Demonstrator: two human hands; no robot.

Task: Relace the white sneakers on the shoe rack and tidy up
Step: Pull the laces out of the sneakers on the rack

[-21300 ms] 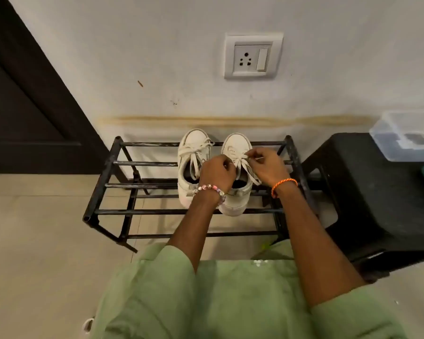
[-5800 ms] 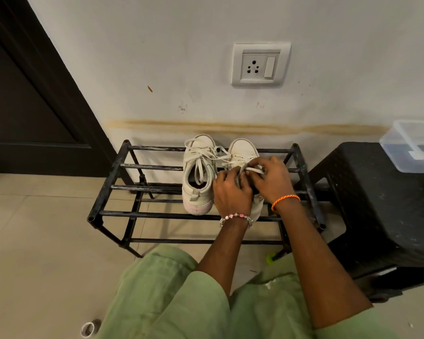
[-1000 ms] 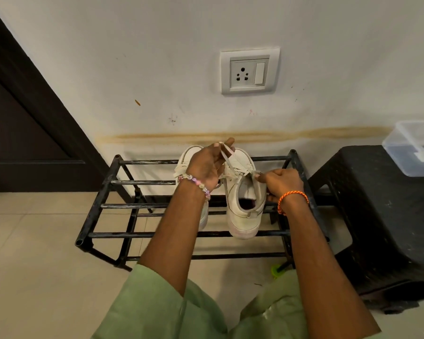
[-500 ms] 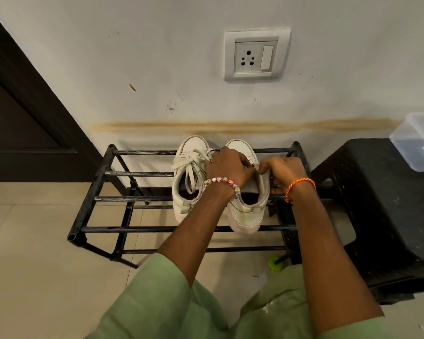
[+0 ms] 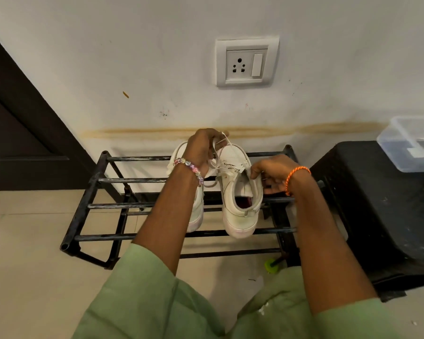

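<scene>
Two white sneakers stand side by side, toes to the wall, on the top bars of a black metal shoe rack (image 5: pixel 91 206). The right sneaker (image 5: pixel 240 204) is in full view with its lace part threaded. My left hand (image 5: pixel 202 148) is raised above the toe end and pinches the white lace (image 5: pixel 222 143), which runs taut down to the eyelets. My right hand (image 5: pixel 271 173) grips the right side of that sneaker near the eyelets. My left forearm hides most of the left sneaker (image 5: pixel 196 214).
A black plastic stool (image 5: pixel 382 204) stands right of the rack with a clear plastic box (image 5: pixel 411 143) on it. A dark door (image 5: pixel 15 133) is at the left. A wall socket (image 5: pixel 246 62) is above. A small green object (image 5: pixel 269 265) lies on the tiled floor.
My left hand has risen from the shoe's tongue and pulled the lace up and taut toward the wall. My right hand stays at the shoe's right side.
</scene>
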